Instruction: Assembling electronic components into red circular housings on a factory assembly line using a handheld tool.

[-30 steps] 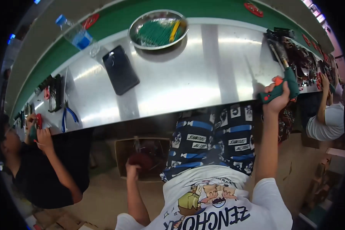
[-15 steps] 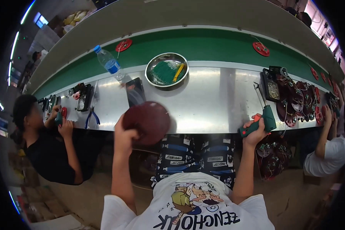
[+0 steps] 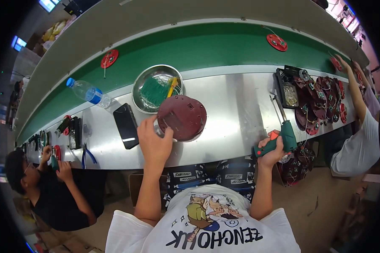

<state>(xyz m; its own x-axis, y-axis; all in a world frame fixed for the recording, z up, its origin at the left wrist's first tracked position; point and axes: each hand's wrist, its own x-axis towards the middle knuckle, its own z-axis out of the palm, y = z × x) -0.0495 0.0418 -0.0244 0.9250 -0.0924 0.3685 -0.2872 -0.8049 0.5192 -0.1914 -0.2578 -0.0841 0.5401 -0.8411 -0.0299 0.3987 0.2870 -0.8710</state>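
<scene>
My left hand (image 3: 155,141) grips the lower left rim of a dark red round plastic housing (image 3: 185,120), its thumb bent in over the face. A recessed rectangle and a small square opening show in that face. The housing is over the metal bench, in front of a steel bowl (image 3: 138,101) of thin green wires, and covers part of its rim. My right hand (image 3: 271,152) is wrapped round the handle of a green soldering gun (image 3: 287,137) with a red trigger. Its two thin metal prongs point up and away.
A black phone (image 3: 126,126) and a water bottle (image 3: 90,92) lie left of the bowl. Blue-handled pliers (image 3: 88,156) are farther left. Wired dark red housings (image 3: 321,101) and a black parts box (image 3: 289,90) crowd the right. Co-workers (image 3: 55,189) sit on both sides.
My left hand has carried the housing up and right, farther over the bench, and its recessed face now shows. The soldering gun stays in my right hand. The view has shifted.
</scene>
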